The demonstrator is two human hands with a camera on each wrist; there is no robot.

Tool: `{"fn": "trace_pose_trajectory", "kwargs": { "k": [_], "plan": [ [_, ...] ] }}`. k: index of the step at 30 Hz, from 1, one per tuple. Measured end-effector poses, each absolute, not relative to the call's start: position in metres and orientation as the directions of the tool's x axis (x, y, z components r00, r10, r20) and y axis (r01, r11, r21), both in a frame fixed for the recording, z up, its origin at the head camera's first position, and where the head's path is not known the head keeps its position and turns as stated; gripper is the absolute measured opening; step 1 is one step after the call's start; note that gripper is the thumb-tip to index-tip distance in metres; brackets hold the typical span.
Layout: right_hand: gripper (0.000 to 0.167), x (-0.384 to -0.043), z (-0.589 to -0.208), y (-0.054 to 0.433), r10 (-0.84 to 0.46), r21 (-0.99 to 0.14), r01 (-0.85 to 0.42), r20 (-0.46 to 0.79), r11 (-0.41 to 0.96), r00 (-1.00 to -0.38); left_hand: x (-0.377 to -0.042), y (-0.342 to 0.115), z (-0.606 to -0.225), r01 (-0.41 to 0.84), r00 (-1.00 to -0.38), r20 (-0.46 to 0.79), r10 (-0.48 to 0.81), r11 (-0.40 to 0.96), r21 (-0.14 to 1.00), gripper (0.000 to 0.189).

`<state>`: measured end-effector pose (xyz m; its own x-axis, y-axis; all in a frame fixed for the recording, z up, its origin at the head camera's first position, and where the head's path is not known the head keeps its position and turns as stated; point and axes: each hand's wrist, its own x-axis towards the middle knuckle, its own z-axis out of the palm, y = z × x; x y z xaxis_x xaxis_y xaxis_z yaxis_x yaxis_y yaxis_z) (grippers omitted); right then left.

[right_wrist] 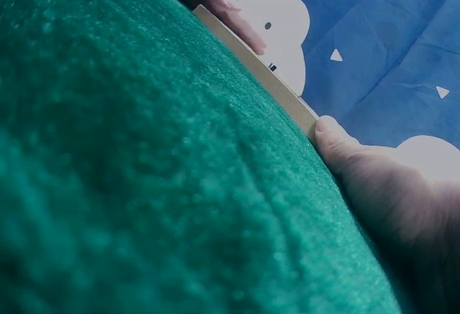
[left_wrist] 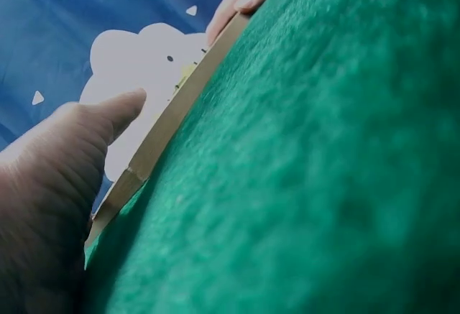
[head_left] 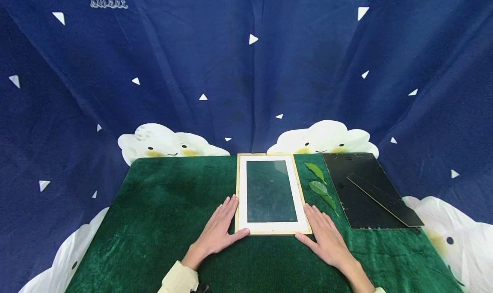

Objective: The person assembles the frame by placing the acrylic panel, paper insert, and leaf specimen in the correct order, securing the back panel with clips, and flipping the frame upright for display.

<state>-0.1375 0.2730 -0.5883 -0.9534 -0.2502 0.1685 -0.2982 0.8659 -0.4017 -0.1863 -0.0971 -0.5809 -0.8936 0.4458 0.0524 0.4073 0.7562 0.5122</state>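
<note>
A light wooden picture frame [head_left: 237, 190] with a white mat [head_left: 242, 198] lies flat on green cloth, dark green showing through its window. Along its left side rest the straight fingers of my left hand [head_left: 217, 231], the thumb reaching over the near left corner. My right hand [head_left: 325, 237] lies at the opposite side, fingers extended along the edge and thumb at the near right corner. From the left wrist, the frame's wooden edge [left_wrist: 169, 123] runs past my left thumb. In the right wrist view, my right thumb [right_wrist: 334, 138] touches the corner of that edge [right_wrist: 269, 80].
Green leaves [head_left: 319, 188] lie between the frame and a black backing board [head_left: 346, 190] at the right. A stand leg [head_left: 385, 198] slants across the board. Green cloth [head_left: 169, 198] covers the table; a blue curtain [head_left: 185, 61] with clouds and triangles hangs behind.
</note>
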Motion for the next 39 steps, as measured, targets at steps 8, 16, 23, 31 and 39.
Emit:
{"fn": "trace_pose_trajectory", "kwargs": {
  "k": [8, 16, 23, 31, 39],
  "plan": [
    [0.093, -0.139, -0.590, 0.273, -0.252, -0.407, -0.298, 0.164, 0.863, -0.954, -0.184, -0.099, -0.587, 0.449, -0.886, 0.090, 0.456, 0.790, 0.418, 0.099],
    [0.094, -0.139, -0.592, 0.273, -0.252, -0.403, -0.295, 0.158, 0.866, -0.955, -0.186, -0.102, -0.590, 0.450, -0.889, 0.089, 0.449, 0.824, 0.344, 0.101],
    [0.094, -0.139, -0.592, 0.274, -0.248, -0.403, -0.289, 0.153, 0.868, -0.957, -0.187, -0.104, -0.592, 0.472, -0.880, 0.103, 0.464, 0.831, 0.295, 0.103],
    [0.094, -0.138, -0.590, 0.274, -0.242, -0.409, -0.281, 0.145, 0.868, -0.959, -0.188, -0.105, -0.592, 0.489, -0.871, 0.103, 0.481, 0.827, 0.277, 0.105],
    [0.093, -0.138, -0.589, 0.274, -0.246, -0.407, -0.283, 0.141, 0.869, -0.959, -0.188, -0.103, -0.593, 0.476, -0.878, 0.093, 0.469, 0.834, 0.279, 0.106]
  ]
}}
